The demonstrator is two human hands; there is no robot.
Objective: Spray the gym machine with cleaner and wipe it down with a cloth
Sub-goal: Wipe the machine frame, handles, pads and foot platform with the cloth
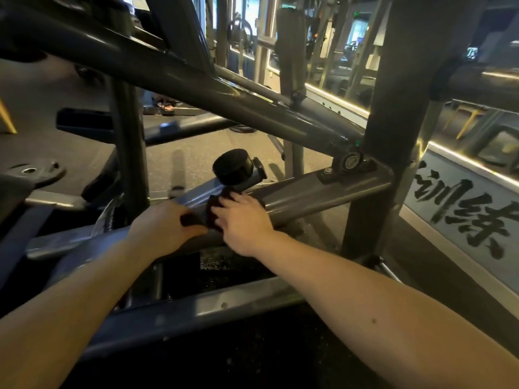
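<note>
Speckled floor; left fingers round grey tube, right fingers flat on cloth.

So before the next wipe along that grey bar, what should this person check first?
1. Cloth lies on the bar: ok.
2. Right hand presses down on the cloth: ok.
3. Left hand grips the bar beside the cloth, likely as a brace: ok.
4. Path up the bar towards the right looks bare: ok.
5. Black cap sits close above the cloth and could catch the knuckles: not ok.
6. Bar already wet with cleaner, and spray bottle within reach: cannot tell, the light is dim and no bottle shows plainly.
</note>
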